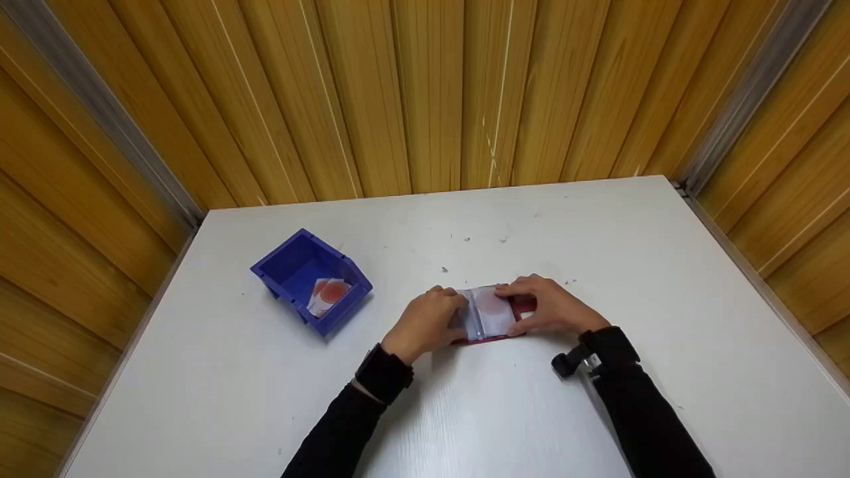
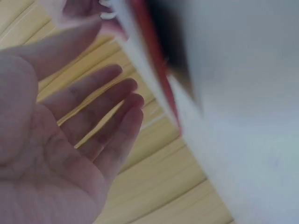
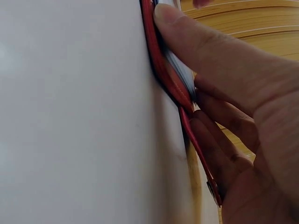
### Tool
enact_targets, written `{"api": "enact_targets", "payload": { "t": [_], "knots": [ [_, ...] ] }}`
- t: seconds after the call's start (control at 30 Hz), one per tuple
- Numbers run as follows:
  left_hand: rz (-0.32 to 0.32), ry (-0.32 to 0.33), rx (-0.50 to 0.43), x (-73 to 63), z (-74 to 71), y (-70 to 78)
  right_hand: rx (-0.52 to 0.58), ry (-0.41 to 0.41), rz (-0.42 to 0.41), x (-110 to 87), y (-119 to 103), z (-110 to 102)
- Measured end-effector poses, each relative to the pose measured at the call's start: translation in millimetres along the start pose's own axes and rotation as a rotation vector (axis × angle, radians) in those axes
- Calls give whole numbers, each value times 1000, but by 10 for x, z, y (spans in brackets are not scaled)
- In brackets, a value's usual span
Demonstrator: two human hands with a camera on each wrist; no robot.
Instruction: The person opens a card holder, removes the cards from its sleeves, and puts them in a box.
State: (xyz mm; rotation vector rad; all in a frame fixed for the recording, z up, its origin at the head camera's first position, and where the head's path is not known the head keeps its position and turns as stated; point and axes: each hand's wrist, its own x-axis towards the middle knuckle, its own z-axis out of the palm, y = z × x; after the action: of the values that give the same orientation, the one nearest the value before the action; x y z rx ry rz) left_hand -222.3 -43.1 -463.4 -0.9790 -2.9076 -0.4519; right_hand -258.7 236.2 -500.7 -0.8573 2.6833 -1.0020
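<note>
A red card holder (image 1: 493, 340) lies opened flat on the white table, its clear plastic sleeves (image 1: 493, 312) facing up. A pale reddish round shape shows through the right sleeve. My right hand (image 1: 548, 305) grips the holder's right end, the thumb (image 3: 187, 35) on the sleeve edges and the fingers curled by the red flap (image 3: 198, 149). Over the holder's left half is my left hand (image 1: 431, 322). Its fingers (image 2: 100, 109) are loosely bent, with nothing between them and the thumb in the left wrist view. Part of the left half is hidden under this hand.
To the left stands a blue plastic bin (image 1: 272, 284) with a few white and red cards (image 1: 327, 295) inside. The white table (image 1: 199, 385) meets wood-patterned walls (image 1: 425, 99) at the back and sides. A black device (image 1: 566, 365) sticks out from the right wrist strap.
</note>
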Motion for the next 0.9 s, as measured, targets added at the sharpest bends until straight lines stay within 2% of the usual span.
{"api": "enact_targets", "payload": {
  "t": [0.1, 0.27, 0.53, 0.83, 0.9],
  "knots": [
    [-4, -44, 29, 5, 71, 15, 7, 0, -16, 5, -1, -3],
    [-14, -71, 21, 7, 78, 15, 12, 1, -9, 7, 7, -1],
    [9, -71, -2, 3, 74, -17, 18, 35, -37, 9, -6, 25],
    [-5, -88, -17, 18, 85, -44, 100, 85, -93, 32, 17, 85],
    [-8, -93, -15, 18, 85, -45, 144, 84, -81, 31, 14, 100]
  ]
}}
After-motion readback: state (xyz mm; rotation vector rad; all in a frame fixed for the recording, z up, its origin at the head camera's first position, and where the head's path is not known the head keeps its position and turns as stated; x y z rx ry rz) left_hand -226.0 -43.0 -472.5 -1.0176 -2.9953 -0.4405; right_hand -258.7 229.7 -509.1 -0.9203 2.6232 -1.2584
